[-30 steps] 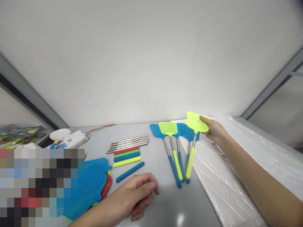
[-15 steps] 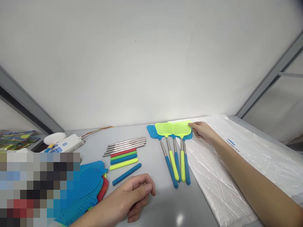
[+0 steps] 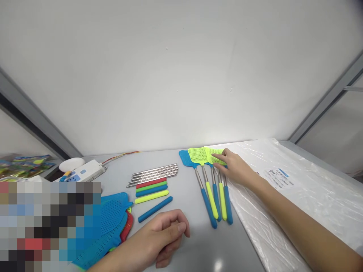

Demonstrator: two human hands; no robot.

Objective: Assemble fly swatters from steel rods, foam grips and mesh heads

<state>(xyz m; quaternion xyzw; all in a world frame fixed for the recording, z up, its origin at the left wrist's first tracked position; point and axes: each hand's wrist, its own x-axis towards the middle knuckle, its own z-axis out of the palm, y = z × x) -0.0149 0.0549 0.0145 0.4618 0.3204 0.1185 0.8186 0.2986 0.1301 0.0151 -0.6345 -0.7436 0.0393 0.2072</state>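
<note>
Several fly swatters lie side by side, their mesh heads overlapping. They are blue and yellow-green, with metal rods and coloured grips. Over the rightmost yellow-green fly swatter [image 3: 212, 152] is my right hand [image 3: 232, 164], its fingers spread and resting on the mesh without closing round it. My left hand [image 3: 170, 236] stays low in front, loosely curled with nothing in it. Just beyond it lies a loose blue handle [image 3: 155, 209]. Further off are a yellow-green handle [image 3: 151, 197], a blue one, a green one and a red one, beside several metal rods [image 3: 154, 173].
Loose blue swatter heads [image 3: 113, 211] pile up at the left, with a red one partly beneath. A white power strip [image 3: 87, 172] and a round white object [image 3: 72, 164] stand behind. White plastic packaging [image 3: 255, 211] covers the right side, and a wall rises behind the table.
My right hand has moved left from the edge of the rightmost swatter head onto its mesh, fingers now spread. My left hand is nearly unchanged. The view has shifted slightly.
</note>
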